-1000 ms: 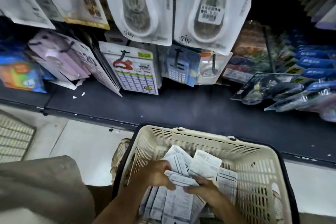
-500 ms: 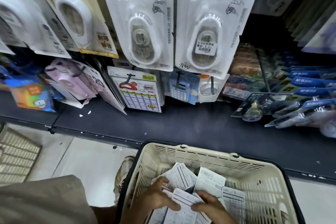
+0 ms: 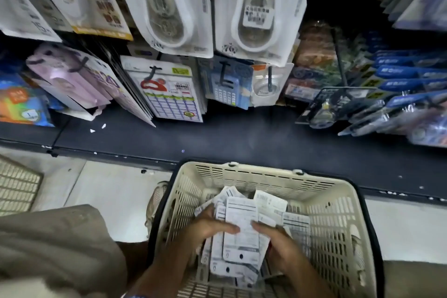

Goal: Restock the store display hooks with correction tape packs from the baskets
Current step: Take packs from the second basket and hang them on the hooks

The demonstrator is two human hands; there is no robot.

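A second cream basket (image 3: 17, 189) shows at the far left edge, on the floor. Centre-low, the left hand (image 3: 205, 230) and right hand (image 3: 280, 247) both grip a stack of correction tape packs (image 3: 239, 227) inside the cream basket (image 3: 338, 213), thumbs pressed on the top card, backs facing up. More packs lie loose beneath. Above, two white correction tape packs (image 3: 169, 7) already hang on display hooks over the dark shelf (image 3: 242, 138). Judging by this, restocking is underway: a handful is gathered but not yet lifted, and plenty remains.
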